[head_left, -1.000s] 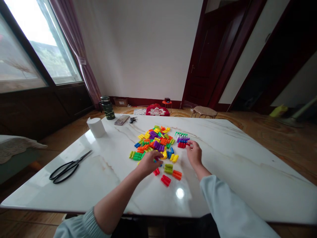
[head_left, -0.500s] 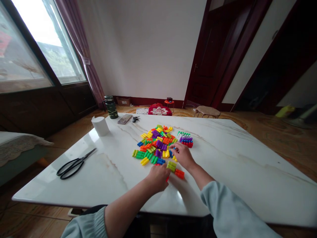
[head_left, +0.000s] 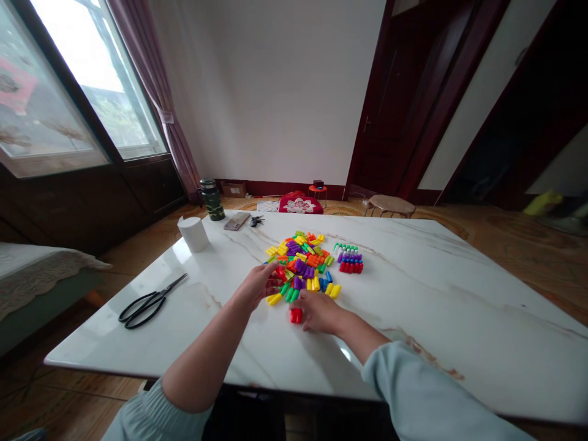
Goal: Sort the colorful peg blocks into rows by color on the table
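Observation:
A pile of small colourful plastic blocks [head_left: 303,263] lies in the middle of a white marble table [head_left: 436,306]. My left hand [head_left: 257,286] rests at the pile's near-left edge, fingers curled onto a few blocks there. My right hand [head_left: 319,311] lies closed on the table just in front of the pile, fingers pressed on a red block [head_left: 295,315]. A short stack of green-white, purple and red blocks [head_left: 350,258] stands apart at the pile's right.
Black scissors [head_left: 149,302] lie near the left edge. A white roll [head_left: 193,233], a dark green flask [head_left: 212,199], a phone [head_left: 236,221] and keys [head_left: 255,220] sit at the far left corner. A stool [head_left: 389,205] stands beyond the table.
My left hand moved from the near loose blocks up to the pile's left edge. My right hand came back from the pile onto the near blocks, which it now covers except the red one.

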The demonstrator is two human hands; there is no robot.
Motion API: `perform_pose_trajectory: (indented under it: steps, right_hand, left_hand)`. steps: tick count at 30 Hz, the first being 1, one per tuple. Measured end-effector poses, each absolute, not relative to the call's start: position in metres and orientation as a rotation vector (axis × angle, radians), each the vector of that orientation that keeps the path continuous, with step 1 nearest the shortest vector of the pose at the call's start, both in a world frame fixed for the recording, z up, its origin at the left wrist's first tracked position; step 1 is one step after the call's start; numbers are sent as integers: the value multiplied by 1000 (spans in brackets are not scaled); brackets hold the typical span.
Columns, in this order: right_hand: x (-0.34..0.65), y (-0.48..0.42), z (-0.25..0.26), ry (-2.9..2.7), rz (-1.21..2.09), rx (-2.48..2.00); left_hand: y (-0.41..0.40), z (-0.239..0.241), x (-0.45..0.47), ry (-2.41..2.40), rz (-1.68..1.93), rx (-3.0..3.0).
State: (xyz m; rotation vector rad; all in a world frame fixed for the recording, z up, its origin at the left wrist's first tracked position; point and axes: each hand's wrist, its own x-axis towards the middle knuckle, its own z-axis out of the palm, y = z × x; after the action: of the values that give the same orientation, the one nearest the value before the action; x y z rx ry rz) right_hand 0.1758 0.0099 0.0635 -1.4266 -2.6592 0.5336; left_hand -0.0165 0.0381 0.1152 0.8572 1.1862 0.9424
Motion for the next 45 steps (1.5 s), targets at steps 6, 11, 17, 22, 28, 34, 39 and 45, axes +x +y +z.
perform_pose_trajectory:
  steps: [6,11,17,22,28,34,39,45]
  right_hand:
    - [170,9,61,-2680,450,-1435]
    - [168,5,69,-2722,371,-1468]
    - [163,3,75,-2724,392,-1537]
    - [179,13,75,-2393,395,-1595]
    - [226,37,71,-1730,149,-1599]
    - [288,51,34,-1414,168,-1792]
    - [303,52,12,-1362,192,-1959]
    - [299,60,11,-1417,173,-1939]
  left_hand:
    - [38,115,-7,1028,978,436]
    - [40,112,-7,935,1027,392]
    - [37,106,2,963,1075,440]
    - [32,104,7,962,1085,492]
    - [31,99,7,1013,997,592]
    - [30,98,7,1124,995,665]
    - [29,98,10,1074,1019,667]
    - [29,100,13,1048,1061,634]
